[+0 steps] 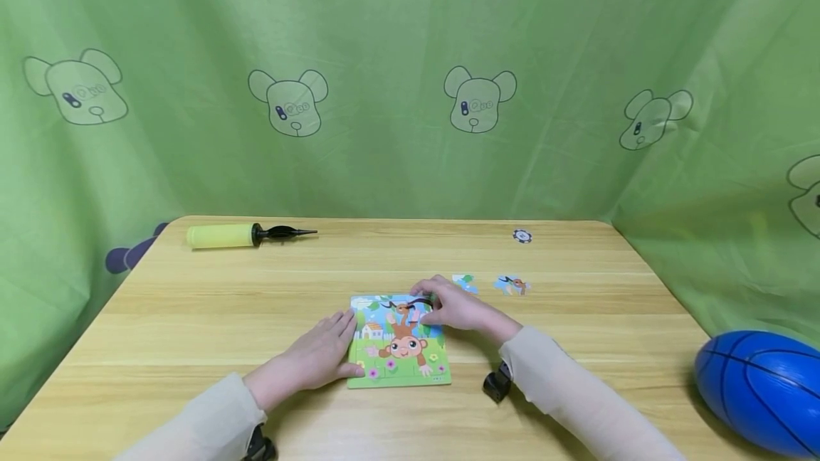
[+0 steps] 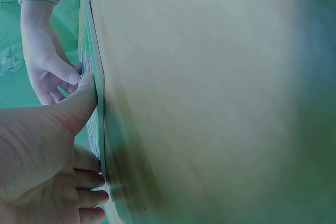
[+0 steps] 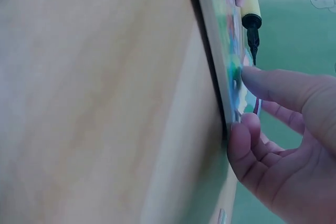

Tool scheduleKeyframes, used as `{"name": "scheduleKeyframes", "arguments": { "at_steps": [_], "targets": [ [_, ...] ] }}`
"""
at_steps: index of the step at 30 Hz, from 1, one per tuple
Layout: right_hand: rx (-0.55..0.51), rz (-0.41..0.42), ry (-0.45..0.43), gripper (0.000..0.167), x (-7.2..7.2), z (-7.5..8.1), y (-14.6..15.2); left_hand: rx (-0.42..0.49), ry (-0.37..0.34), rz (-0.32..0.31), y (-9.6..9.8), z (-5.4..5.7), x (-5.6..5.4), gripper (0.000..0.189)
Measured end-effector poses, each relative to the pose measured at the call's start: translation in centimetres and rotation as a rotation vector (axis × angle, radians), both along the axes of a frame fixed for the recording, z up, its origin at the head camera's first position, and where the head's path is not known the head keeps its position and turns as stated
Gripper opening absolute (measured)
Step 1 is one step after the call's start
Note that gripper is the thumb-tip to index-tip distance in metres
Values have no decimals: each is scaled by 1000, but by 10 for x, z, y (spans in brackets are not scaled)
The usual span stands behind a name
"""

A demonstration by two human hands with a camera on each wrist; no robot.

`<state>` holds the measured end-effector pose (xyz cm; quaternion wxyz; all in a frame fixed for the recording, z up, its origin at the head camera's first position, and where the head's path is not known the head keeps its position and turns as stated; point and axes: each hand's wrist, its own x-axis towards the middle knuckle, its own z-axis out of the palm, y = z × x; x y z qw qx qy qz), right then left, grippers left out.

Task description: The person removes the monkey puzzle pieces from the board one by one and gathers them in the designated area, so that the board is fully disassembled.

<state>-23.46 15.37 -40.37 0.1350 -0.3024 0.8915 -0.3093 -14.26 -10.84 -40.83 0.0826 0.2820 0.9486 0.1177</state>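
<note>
A square jigsaw puzzle (image 1: 400,368) with a cartoon monkey hanging upside down lies flat on the wooden table. My left hand (image 1: 322,353) rests along its left edge, fingers extended, thumb over the lower left corner. At the top right corner, my right hand (image 1: 453,304) pinches a puzzle piece (image 3: 251,103) between thumb and fingers. That piece stands tilted up from the board in the right wrist view; its printed face is mostly hidden. Two loose pieces lie beyond the right hand: a blue and green one (image 1: 465,283) and one with brown shapes (image 1: 512,285).
A yellow hand pump (image 1: 221,236) with a black nozzle lies at the back left. Toward the back right is a poker chip (image 1: 522,236). A blue ball (image 1: 762,391) sits at the right edge. Green curtains (image 1: 384,162) enclose the table (image 1: 211,319).
</note>
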Motion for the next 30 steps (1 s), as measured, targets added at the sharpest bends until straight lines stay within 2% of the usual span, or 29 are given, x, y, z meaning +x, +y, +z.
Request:
{"name": "scheduleKeyframes", "arguments": {
  "at_steps": [5,14,21,27,30],
  "targets": [
    [-78,2,-37,34,-2,2,3,1,3,1,0,-1,0,84],
    [-226,-56,-179,31,-5,3,9,-2,2,3,0,0,0,84],
    [-299,-176,-191,32,-5,13,23,-4,1,1,1,1,0,84],
    [-389,-254,-196,31,-12,19,53,1,-1,1,1,1,1,84],
    [-398,-313,-173,28,-13,24,70,-2,1,4,1,1,1,84]
  ]
}}
